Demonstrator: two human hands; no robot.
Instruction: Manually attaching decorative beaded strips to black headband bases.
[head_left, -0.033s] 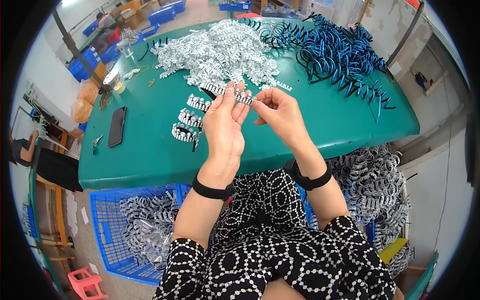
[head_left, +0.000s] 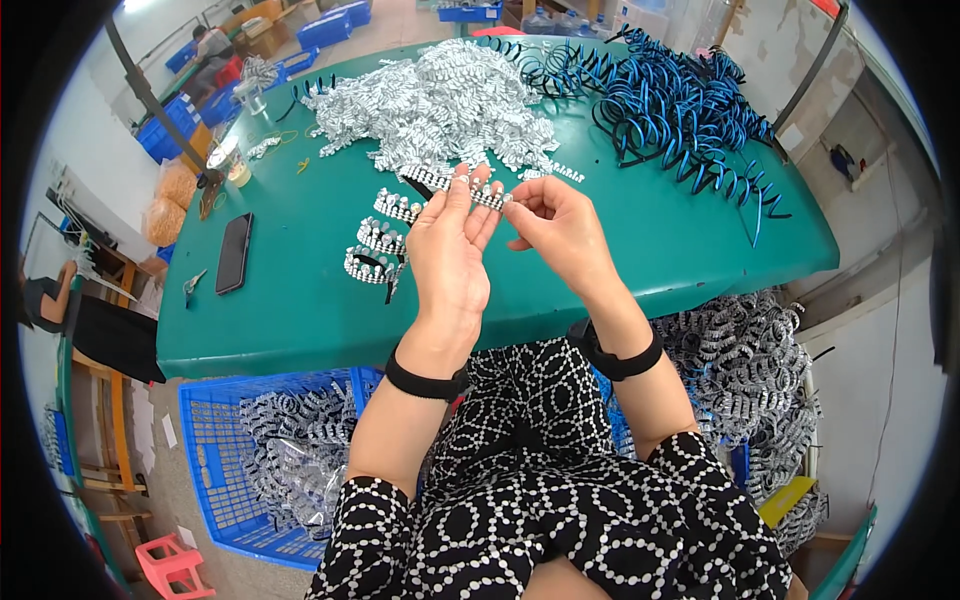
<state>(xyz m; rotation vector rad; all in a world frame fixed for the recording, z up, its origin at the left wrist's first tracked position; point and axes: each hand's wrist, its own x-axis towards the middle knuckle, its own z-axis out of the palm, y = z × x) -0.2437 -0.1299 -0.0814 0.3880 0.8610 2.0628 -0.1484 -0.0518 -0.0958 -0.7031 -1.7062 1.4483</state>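
A coiled black strip lined with small white pieces point(head_left: 380, 237) hangs in loops over the table, left of my hands. Its upper end runs across the fingers of my left hand point(head_left: 447, 245), which is palm up with the thumb pressing on the strip. My right hand point(head_left: 562, 232) pinches at the strip's right end, thumb and forefinger together; whatever small piece lies between those fingertips is hidden. Just beyond my hands rises a big heap of small white pieces point(head_left: 440, 105). At the far right lies a tangle of blue and black coiled strips point(head_left: 665, 100).
The green table point(head_left: 300, 335) carries a phone point(head_left: 234, 254), small snips point(head_left: 193, 287) and a cup point(head_left: 238, 172) at left. Below stand a blue basket point(head_left: 215, 465) of coiled strips and, at right, a pile of finished-looking coils point(head_left: 750, 370). A pink stool point(head_left: 172, 565) is lower left.
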